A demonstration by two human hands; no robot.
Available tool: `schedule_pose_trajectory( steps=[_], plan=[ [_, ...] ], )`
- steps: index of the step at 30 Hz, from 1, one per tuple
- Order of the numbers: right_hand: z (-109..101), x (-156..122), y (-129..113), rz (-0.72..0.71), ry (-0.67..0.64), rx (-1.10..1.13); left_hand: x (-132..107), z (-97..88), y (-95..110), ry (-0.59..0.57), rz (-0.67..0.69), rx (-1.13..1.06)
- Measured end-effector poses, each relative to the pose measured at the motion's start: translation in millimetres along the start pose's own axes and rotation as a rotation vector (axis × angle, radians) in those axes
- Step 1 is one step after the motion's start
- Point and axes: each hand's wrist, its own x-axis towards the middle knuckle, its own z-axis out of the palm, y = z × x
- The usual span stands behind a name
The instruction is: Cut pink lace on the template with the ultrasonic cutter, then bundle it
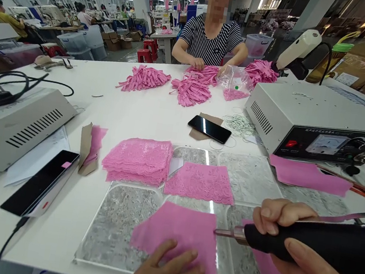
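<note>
Flat on a pink fabric piece (179, 228) lies my left hand (169, 272), fingers spread. My right hand (302, 251) is wrapped round a black handheld cutter (310, 243) with a thin metal tip. The tip meets the right edge of the fabric piece. Under the fabric is a clear sheet over a grey marbled surface (121, 224). Behind it sit a stack of pink lace pieces (138, 160) and a single lace piece (201, 182). Another pink piece (272, 272) lies partly hidden beneath my right hand.
A grey control box (325, 121) stands at the right, a second grey box (19, 126) at the left. Phones lie at left (40, 182) and centre (209, 128). Across the table a person (212, 40) handles bundled pink strips (204, 74).
</note>
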Motion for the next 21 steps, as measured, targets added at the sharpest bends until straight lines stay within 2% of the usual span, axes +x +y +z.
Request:
schedule_pose_trajectory(
  steps=[8,12,18,21],
  plan=[
    [1.0,-0.9,-4.0,0.0,-0.004,0.022,9.8,-7.5,-2.4,-0.045,0.021,-0.038],
    [0.9,-8.9,-11.3,0.075,0.039,0.04,10.9,-9.7,-0.8,-0.063,0.009,-0.06],
    [4.6,-18.6,-19.9,0.146,-0.024,-0.03,11.5,-9.4,0.8,-0.104,-0.005,-0.069],
    [6.0,-20.7,-19.9,0.122,-0.025,-0.038,12.0,-11.3,0.3,-0.115,0.006,-0.068]
  ],
)
